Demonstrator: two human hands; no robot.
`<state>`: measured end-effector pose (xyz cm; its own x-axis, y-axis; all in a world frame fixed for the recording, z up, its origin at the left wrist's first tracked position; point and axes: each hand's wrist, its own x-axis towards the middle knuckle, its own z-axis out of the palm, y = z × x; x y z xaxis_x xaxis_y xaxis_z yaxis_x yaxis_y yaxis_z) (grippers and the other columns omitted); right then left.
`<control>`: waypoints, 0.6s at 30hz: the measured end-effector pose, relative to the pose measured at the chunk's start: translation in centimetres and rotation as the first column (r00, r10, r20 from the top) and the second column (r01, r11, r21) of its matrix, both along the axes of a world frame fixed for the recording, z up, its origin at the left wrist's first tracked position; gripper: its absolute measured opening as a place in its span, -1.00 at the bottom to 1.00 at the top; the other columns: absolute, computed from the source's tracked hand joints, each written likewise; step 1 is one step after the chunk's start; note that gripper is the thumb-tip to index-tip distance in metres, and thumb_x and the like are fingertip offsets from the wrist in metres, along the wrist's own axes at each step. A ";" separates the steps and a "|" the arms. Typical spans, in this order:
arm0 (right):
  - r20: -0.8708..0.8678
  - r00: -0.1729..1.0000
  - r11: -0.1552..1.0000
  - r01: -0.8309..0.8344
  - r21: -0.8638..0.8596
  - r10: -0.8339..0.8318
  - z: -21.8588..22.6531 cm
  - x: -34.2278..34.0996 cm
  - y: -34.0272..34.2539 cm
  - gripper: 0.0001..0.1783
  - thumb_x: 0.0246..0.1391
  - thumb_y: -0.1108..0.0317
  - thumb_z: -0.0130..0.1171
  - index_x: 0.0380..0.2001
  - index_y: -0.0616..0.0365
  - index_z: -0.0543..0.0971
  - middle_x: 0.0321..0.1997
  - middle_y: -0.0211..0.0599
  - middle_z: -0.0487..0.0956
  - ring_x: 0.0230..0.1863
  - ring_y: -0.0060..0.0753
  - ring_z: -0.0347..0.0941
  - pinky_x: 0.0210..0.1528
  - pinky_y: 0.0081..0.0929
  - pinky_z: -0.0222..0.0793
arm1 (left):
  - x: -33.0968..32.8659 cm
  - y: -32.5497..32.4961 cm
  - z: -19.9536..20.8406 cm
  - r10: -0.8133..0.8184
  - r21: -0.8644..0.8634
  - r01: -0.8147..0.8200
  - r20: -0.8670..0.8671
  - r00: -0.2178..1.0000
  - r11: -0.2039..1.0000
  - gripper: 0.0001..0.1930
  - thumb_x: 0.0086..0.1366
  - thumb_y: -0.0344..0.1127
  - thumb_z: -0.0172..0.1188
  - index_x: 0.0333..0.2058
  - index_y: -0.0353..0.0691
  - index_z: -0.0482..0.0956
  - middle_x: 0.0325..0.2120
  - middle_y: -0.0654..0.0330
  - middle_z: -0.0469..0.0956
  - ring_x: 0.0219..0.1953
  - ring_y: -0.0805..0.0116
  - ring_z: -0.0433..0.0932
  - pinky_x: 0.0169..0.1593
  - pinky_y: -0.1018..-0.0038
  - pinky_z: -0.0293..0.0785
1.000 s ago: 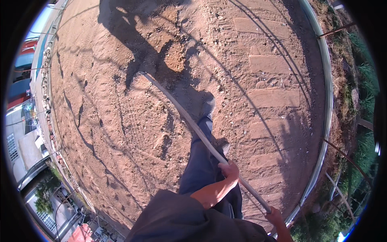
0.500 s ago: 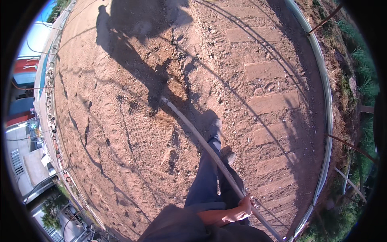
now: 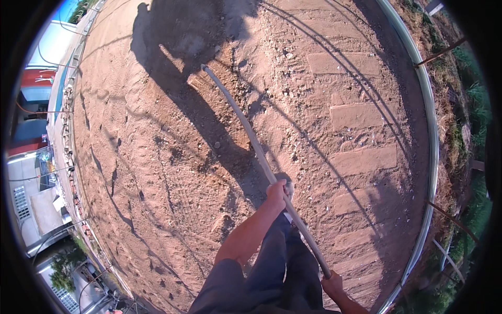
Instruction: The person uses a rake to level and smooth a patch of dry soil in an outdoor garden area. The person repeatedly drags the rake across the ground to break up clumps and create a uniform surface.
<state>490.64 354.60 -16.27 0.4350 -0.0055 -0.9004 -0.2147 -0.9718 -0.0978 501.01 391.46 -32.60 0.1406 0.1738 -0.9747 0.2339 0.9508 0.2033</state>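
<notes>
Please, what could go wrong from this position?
The right hand grips the near end of the long pole, so it might slip off. The pole crosses close to the legs; a careless pull could knock them. The ground looks loose and uneven, so a step might slide.

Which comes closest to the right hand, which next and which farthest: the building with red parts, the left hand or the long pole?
From the right hand:
1. Long pole: held in its fingers.
2. Left hand: farther up the pole.
3. Building with red parts: way over at the left edge.
</notes>
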 end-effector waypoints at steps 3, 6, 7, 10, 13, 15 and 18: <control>-0.032 0.996 0.983 0.091 0.159 -0.087 -2.5 4.6 8.8 -0.79 -0.23 0.30 0.11 -0.46 0.18 0.51 -0.49 -0.04 0.54 -0.37 0.01 0.51 -0.27 -0.20 0.40 | 4.1 6.3 0.3 0.001 0.095 -0.003 0.022 1.000 0.995 -0.77 0.11 -0.30 0.17 -0.60 -0.13 0.30 -0.68 0.28 0.28 -0.68 0.40 0.31 -0.62 0.35 0.28; -0.123 0.982 0.916 0.182 0.357 -0.147 -3.7 10.0 19.2 -0.85 -0.29 0.44 0.18 -0.55 0.18 0.44 -0.68 -0.35 0.41 -0.64 -0.45 0.38 -0.57 -0.46 0.30 | 7.8 10.6 1.9 -0.043 0.267 0.012 0.113 0.993 0.964 -0.74 0.14 -0.24 0.18 -0.60 -0.13 0.29 -0.72 0.29 0.28 -0.72 0.43 0.30 -0.66 0.41 0.27; -0.200 0.959 0.847 0.273 0.456 -0.202 -4.3 11.5 22.3 -0.83 -0.25 0.48 0.17 -0.53 0.18 0.39 -0.70 -0.39 0.36 -0.75 -0.51 0.29 -0.71 -0.51 0.19 | 9.1 11.9 2.2 -0.099 0.346 0.061 0.091 0.991 0.936 -0.74 0.15 -0.23 0.17 -0.58 -0.13 0.30 -0.74 0.29 0.27 -0.74 0.44 0.28 -0.68 0.42 0.26; -0.556 0.766 0.710 0.584 0.393 -0.321 0.0 14.8 33.1 -0.81 -0.19 0.53 0.15 -0.51 0.18 0.33 -0.74 -0.42 0.28 -0.83 -0.56 0.20 -0.82 -0.54 0.09 | 9.6 18.3 3.1 -0.288 0.589 0.240 -0.014 0.958 0.772 -0.73 0.14 -0.20 0.15 -0.48 -0.31 0.37 -0.71 0.14 0.40 -0.73 0.32 0.40 -0.67 0.38 0.31; -0.652 0.670 0.642 0.682 0.351 -0.355 1.1 12.7 32.2 -0.80 -0.17 0.56 0.14 -0.51 0.16 0.31 -0.75 -0.42 0.26 -0.84 -0.57 0.19 -0.84 -0.55 0.07 | 8.7 19.8 3.3 -0.459 0.615 0.623 -0.428 0.779 0.483 -0.63 0.11 -0.21 0.16 -0.29 -0.44 0.36 -0.54 -0.06 0.51 -0.57 0.12 0.56 -0.50 0.28 0.47; -0.718 0.599 0.619 0.726 0.299 -0.356 2.4 9.7 28.9 -0.79 -0.17 0.57 0.14 -0.51 0.16 0.30 -0.75 -0.42 0.27 -0.86 -0.58 0.18 -0.85 -0.56 0.06 | 7.0 19.5 2.6 -0.405 0.586 0.753 -0.636 0.657 0.300 -0.53 0.09 -0.21 0.16 -0.17 -0.49 0.27 -0.44 -0.15 0.52 -0.46 0.03 0.58 -0.38 0.26 0.51; -0.763 0.498 0.665 0.737 0.121 -0.413 5.6 5.1 20.4 -0.78 -0.17 0.56 0.16 -0.52 0.15 0.31 -0.74 -0.42 0.29 -0.86 -0.60 0.19 -0.86 -0.58 0.06 | 4.7 16.8 1.4 -0.427 0.544 0.776 -0.648 0.630 0.319 -0.47 0.09 -0.22 0.17 -0.12 -0.47 0.18 -0.43 -0.13 0.50 -0.44 0.05 0.56 -0.35 0.29 0.49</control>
